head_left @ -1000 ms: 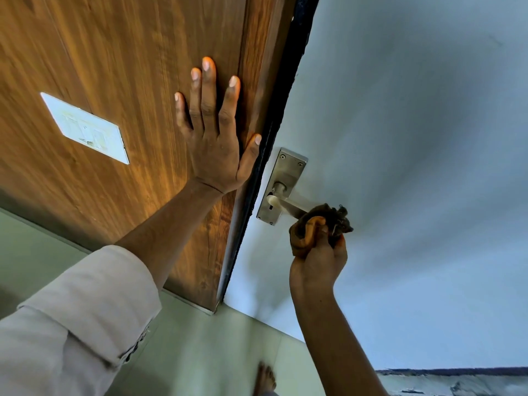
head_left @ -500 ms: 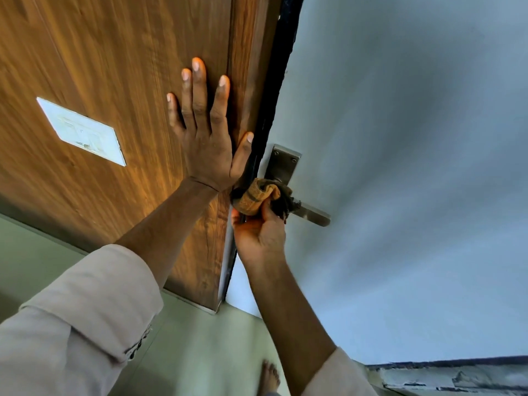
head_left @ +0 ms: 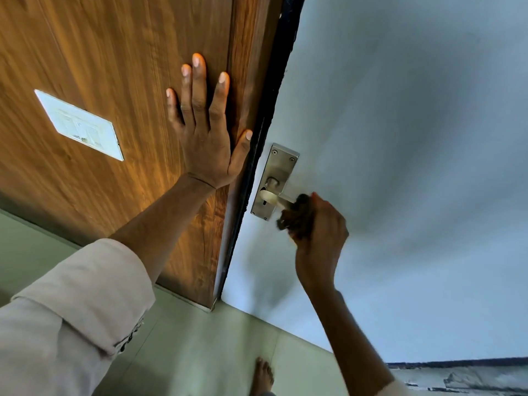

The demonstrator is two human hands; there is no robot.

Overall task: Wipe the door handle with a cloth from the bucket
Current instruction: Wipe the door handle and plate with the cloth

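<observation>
A metal lever door handle (head_left: pixel 271 195) on a silver backplate (head_left: pixel 275 178) is fixed to a pale grey door face. My right hand (head_left: pixel 320 238) is closed around a dark brownish cloth (head_left: pixel 297 217), which wraps the outer end of the lever and hides it. The hand and cloth are blurred. My left hand (head_left: pixel 205 132) lies flat with fingers spread on the brown wooden door panel (head_left: pixel 114 67), beside the dark door edge. No bucket is in view.
A white rectangular plate (head_left: pixel 81 125) sits on the wooden panel at the left. Below lies a pale green tiled floor (head_left: pixel 200 352) with a bare foot (head_left: pixel 263 375) on it. A worn ledge (head_left: pixel 457 375) runs along the lower right.
My right hand has slid the cloth outward along the lever, from the backplate end to the outer end, uncovering the inner part. The left hand has stayed flat on the wood.
</observation>
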